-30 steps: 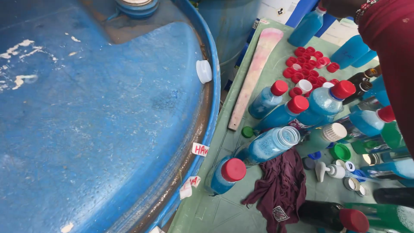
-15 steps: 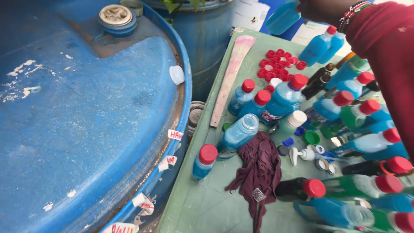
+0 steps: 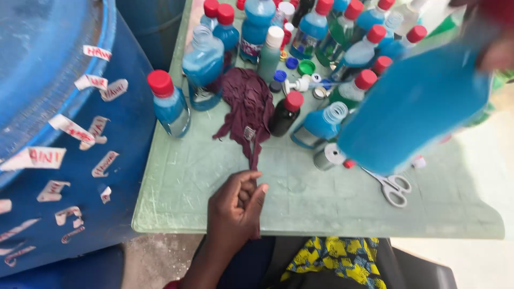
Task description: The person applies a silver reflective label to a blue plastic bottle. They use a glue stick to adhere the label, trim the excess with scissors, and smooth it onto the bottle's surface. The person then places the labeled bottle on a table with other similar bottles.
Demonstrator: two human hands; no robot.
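Observation:
My left hand (image 3: 235, 206) rests on the near edge of the green table (image 3: 321, 206), its fingers closed on the thin tail of a maroon cloth (image 3: 246, 101). The cloth lies crumpled among the bottles. My right hand (image 3: 498, 45), blurred at the top right, holds a large bottle of blue liquid (image 3: 412, 109) tilted in the air above the table's right side, close to the camera. It hides part of the bottles behind it.
A big blue drum (image 3: 59, 139) with torn paper labels stands against the table's left edge. Several blue and green bottles with red caps (image 3: 168, 104) crowd the far half, with loose caps, a dark bottle (image 3: 284, 115), a small tin (image 3: 328, 156) and scissors (image 3: 393, 187).
The view has swung from the drum top down to the table's near edge. My left hand has come into view on the cloth. My right hand has brought a blue bottle nearer.

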